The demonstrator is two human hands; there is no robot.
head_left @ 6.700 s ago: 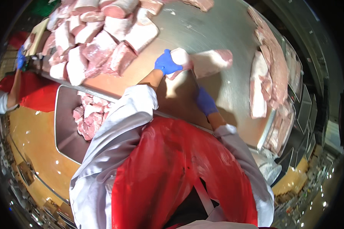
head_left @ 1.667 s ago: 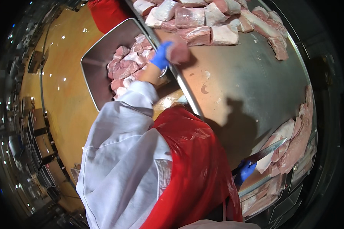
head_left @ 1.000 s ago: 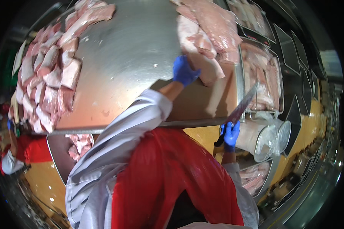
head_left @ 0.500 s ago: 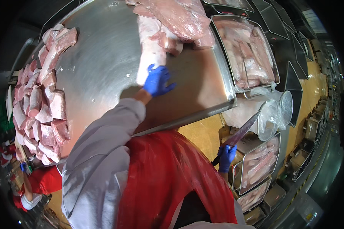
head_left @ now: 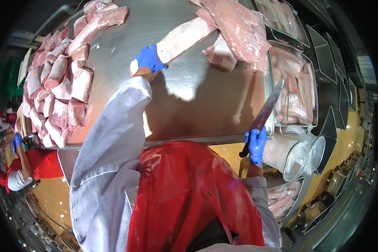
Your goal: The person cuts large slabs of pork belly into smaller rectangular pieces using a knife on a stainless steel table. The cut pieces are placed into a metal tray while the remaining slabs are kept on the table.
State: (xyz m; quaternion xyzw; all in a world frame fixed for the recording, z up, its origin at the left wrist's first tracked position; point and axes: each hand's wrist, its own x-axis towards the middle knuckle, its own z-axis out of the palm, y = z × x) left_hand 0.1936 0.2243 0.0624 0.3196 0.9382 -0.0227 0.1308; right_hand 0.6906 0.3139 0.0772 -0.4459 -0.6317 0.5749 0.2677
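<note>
My blue-gloved left hand [head_left: 149, 59] grips the near left end of a long, pale slab of meat [head_left: 185, 35] lying diagonally on the steel table [head_left: 105, 84]. The slab's far end reaches a stack of large pink pieces [head_left: 239, 35]; a smaller chunk [head_left: 222, 52] lies below them. At the table's right near corner, my blue-gloved right hand [head_left: 256, 143] is closed on the black handle of a long knife [head_left: 266, 109], its blade pointing up and away. A heap of cut meat pieces [head_left: 59, 75] covers the table's left side.
Meat-filled steel trays [head_left: 294, 88] line the right, with stacked metal bins [head_left: 321, 50] beyond and plastic-wrapped cylindrical containers [head_left: 294, 155] lower down. A co-worker in red [head_left: 42, 164] works at lower left, gloved hand raised, near a steel bin [head_left: 67, 161] partly behind my sleeve.
My left hand has drawn the pale slab out leftward from the stack. Earlier it held a chunk over the bin of cut pieces. My view has turned; my right hand still holds the knife.
</note>
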